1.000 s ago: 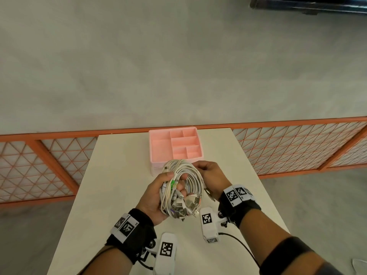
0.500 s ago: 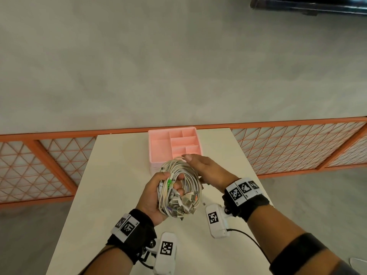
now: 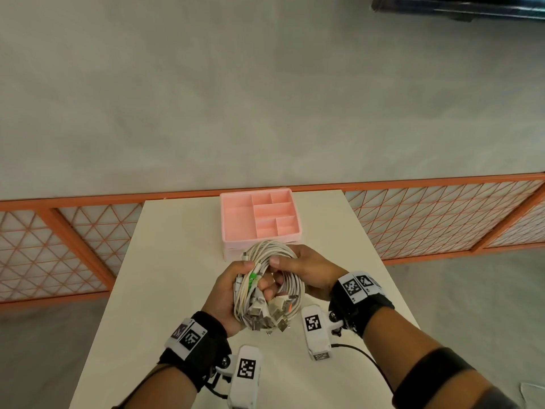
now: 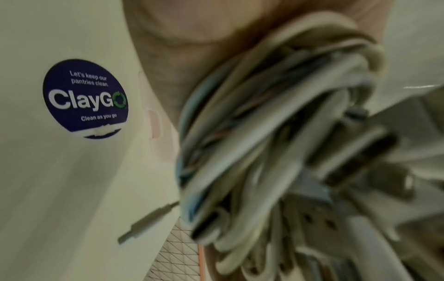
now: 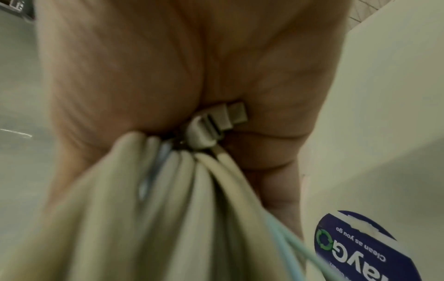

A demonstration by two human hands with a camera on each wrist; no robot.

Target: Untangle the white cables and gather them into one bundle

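Note:
A coil of white cables (image 3: pixel 272 286) with several silver plugs at its lower end hangs above the white table (image 3: pixel 165 284), held between both hands. My left hand (image 3: pixel 233 290) grips the coil's left side, fingers curled through its middle. My right hand (image 3: pixel 298 268) grips the right and upper side, thumb on top of the strands. In the left wrist view the cable loops (image 4: pixel 264 133) and plugs fill the frame below the palm. The right wrist view shows the cable strands (image 5: pixel 180 199) and one plug (image 5: pixel 216 123) pressed against the palm.
A pink tray (image 3: pixel 236 222) with several compartments stands on the table just beyond the hands. A round blue sticker (image 4: pixel 85 98) lies on the tabletop. Orange lattice railings (image 3: pixel 442 216) flank the table, with grey floor beyond.
My right hand has moved from the coil's top back down onto its right side, thumb now over the strands. The left hand keeps its grip; the coil has barely shifted.

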